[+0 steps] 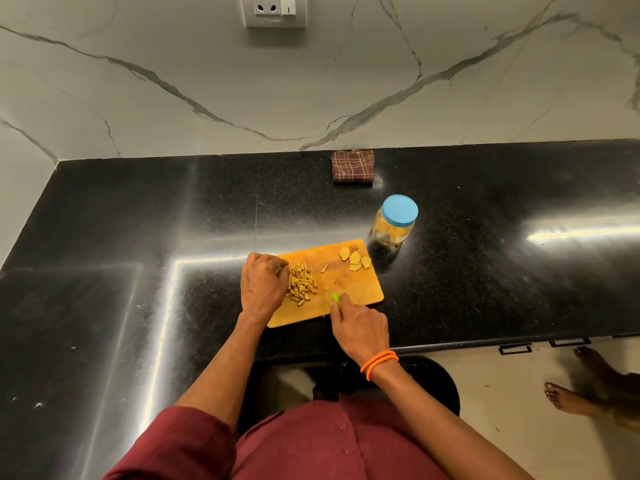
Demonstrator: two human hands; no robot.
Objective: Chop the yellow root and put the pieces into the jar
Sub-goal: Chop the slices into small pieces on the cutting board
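Cutting board [349, 285] lies square in front of me on the black tabletop [138, 220], near the front edge, so both hands work over it without reaching. The jar [394, 225] stands just beyond the board's far right corner, blue lid [399, 209] on; yellow pieces show through its wall. I judge it was parked there to stay close for loading yet off the cutting surface.

The yellow root sits in two lots on the board: a heap of chopped strips [302, 284] on the left half, and a few flat uncut slices [356, 259] at the far right corner. A couple of stray bits lie between them.

My left hand [261, 285] has its fingers curled at the left side of the heap, touching the strips, probably bunching them for a crosswise cut. My right hand [358, 329] is closed around a green-handled knife [335, 298]; only the handle tip shows, blade not discernible. The two hands are apart.

Folded checked cloth [353, 166] rests at the back wall, well away.

Lid must come off before loading.
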